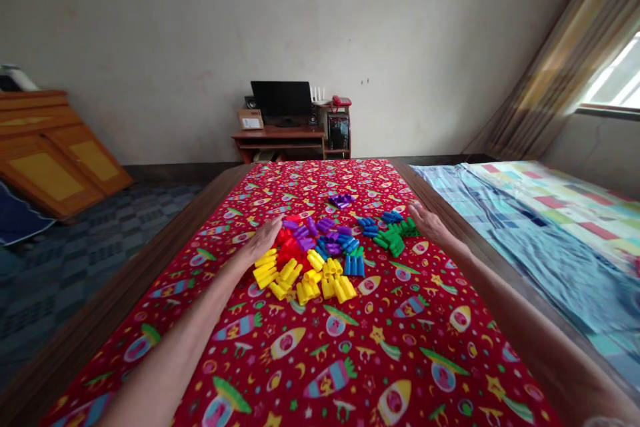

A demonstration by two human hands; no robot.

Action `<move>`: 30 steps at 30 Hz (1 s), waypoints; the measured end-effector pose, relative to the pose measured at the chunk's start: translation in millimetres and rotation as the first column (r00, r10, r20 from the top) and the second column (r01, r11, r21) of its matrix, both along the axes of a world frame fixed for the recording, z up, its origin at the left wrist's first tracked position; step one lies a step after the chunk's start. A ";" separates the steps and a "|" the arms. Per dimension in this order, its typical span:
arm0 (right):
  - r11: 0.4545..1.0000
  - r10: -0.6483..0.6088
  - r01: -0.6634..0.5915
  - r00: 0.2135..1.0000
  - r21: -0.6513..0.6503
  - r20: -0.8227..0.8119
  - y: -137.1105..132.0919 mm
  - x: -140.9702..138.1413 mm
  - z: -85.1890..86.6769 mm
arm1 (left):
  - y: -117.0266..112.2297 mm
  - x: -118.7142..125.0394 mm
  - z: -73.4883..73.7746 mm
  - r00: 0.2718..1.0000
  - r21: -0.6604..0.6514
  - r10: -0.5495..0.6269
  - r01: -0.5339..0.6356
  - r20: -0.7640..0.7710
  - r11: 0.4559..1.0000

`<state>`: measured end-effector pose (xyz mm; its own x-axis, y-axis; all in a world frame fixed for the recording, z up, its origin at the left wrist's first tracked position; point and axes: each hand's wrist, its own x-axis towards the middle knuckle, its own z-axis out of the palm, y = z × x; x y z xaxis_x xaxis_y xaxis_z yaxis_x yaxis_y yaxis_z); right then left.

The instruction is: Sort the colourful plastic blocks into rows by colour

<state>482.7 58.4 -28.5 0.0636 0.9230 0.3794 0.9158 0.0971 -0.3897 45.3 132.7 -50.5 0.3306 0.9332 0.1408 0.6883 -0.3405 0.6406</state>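
Small plastic pieces shaped like short tubes joined side by side lie in a loose heap in the head view. The yellow pieces (289, 273) are closest to me, with red pieces (290, 250) and purple pieces (304, 235) behind them. Blue pieces (355, 265) and green pieces (393, 240) spread to the right. My left hand (267, 235) rests at the heap's left edge, fingers stretched out, beside the red and yellow pieces. At the other side my right hand (429, 223) is near the green ones, its fingers extended. Neither hand visibly grips anything.
A red cloth with a rocket print (320, 327) covers the long table. One purple cluster (342, 201) lies farther back. Beyond the table stands a desk with a monitor (281, 101). A bed (540, 213) is at the right, a wooden cabinet (55, 153) at the left.
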 end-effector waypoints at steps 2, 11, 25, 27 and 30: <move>0.997 0.004 -0.005 1.000 -0.075 -0.019 -5.8 -4.1 -11.6 | -3.0 12.6 4.9 0.996 -0.037 -0.083 0.081 -0.032 0.996; 0.817 0.490 -0.573 0.747 -0.060 -0.449 -22.4 -155.1 -0.2 | -73.0 58.7 18.9 0.933 0.230 -0.233 0.299 -0.275 0.926; 0.936 0.308 -0.308 0.951 -0.173 -0.029 129.9 -134.3 18.1 | -133.5 74.7 -1.9 0.834 0.441 -0.144 0.418 -0.532 0.794; 0.892 0.399 -0.392 0.917 -0.222 -0.018 123.7 -163.6 10.8 | -118.2 64.2 -1.2 0.868 0.462 -0.064 0.322 -0.492 0.826; 0.796 0.562 -0.552 0.826 -0.249 -0.037 95.4 -206.1 1.2 | -101.3 41.4 1.4 0.908 0.478 0.054 0.168 -0.415 0.862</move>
